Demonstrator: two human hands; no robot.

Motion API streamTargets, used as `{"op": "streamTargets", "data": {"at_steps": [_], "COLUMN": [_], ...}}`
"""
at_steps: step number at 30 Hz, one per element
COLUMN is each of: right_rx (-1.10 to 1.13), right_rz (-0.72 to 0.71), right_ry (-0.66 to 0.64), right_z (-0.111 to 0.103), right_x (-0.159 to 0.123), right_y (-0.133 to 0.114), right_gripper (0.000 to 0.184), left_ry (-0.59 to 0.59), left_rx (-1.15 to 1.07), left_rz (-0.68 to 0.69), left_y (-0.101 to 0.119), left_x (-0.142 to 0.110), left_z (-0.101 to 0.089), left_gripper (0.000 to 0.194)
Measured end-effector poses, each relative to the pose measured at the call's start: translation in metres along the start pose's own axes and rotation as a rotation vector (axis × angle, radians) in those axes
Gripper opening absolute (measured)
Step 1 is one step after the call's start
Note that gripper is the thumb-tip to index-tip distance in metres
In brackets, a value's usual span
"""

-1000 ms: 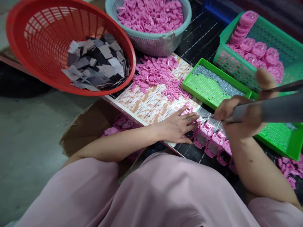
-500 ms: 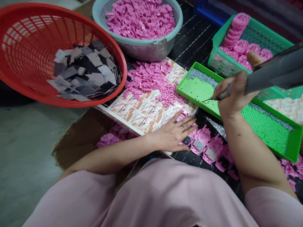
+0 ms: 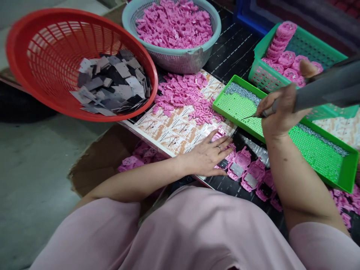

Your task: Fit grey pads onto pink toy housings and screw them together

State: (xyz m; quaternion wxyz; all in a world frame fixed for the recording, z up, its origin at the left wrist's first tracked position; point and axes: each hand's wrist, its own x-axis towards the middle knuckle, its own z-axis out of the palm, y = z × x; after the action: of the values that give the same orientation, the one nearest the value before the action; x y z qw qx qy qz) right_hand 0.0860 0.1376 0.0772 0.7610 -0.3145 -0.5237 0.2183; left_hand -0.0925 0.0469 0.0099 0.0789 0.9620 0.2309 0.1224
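Note:
My left hand (image 3: 209,155) lies flat with spread fingers over the near end of a row of pink plastic casings (image 3: 239,163), partly covering some of them. Grey metal plates (image 3: 236,169) sit in several of these casings. My right hand (image 3: 281,112) is wrapped around the front of a grey electric screwdriver (image 3: 317,93), whose thin bit (image 3: 249,117) points left over a bright green tray (image 3: 323,174). Small silvery screws (image 3: 243,92) are heaped along that tray's far side, and more are spread in its perforated bed. The bit's exact contact with a screw is too small to tell.
On the left a red basket (image 3: 153,80) holds grey and black plates. Behind stands a pale blue basin (image 3: 216,28) full of pink parts. Loose pink parts (image 3: 182,92) are piled on the patterned board (image 3: 174,137). A teal basket (image 3: 258,71) with round pink assemblies stands at the right.
The view has shifted slightly, so the baskets on the left appear further right. My right hand keeps the screwdriver over the green tray, and my left hand stays flat on the casings.

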Motion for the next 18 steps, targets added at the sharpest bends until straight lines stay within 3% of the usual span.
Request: {"op": "streamTargets", "data": {"at_steps": [2,5,6,8,11,18], "right_rx": [0.037,0.092,0.114,0.155,0.157,0.118], "right_rz": [-0.028,0.058,0.108,0.164,0.174,0.226], "right_ry": [0.072,0.021,-0.049,-0.191,-0.290,-0.292], "right_z": [0.004,0.006,0.006,0.003,-0.002,-0.002], "right_x": [0.003,-0.005,-0.011,-0.026,-0.045,-0.056], "right_y": [-0.018,-0.048,-0.057,-0.068,-0.072,-0.055], "right_gripper": [0.017,0.046,0.041,0.015,0.027,0.021], "left_ry": [-0.002,-0.009,-0.014,-0.024,-0.036,0.003], "left_rx": [0.002,0.016,0.023,0.035,0.051,0.062], "left_rz": [0.001,-0.003,-0.002,0.002,0.005,0.017], "left_y": [0.000,0.000,0.000,0.000,0.000,-0.002], "left_x": [0.000,0.000,0.000,0.001,0.001,0.001], "left_z": [0.002,0.004,0.004,0.003,0.001,0.004], "left_gripper": [0.076,0.078,0.077,0.075,0.074,0.074]}}
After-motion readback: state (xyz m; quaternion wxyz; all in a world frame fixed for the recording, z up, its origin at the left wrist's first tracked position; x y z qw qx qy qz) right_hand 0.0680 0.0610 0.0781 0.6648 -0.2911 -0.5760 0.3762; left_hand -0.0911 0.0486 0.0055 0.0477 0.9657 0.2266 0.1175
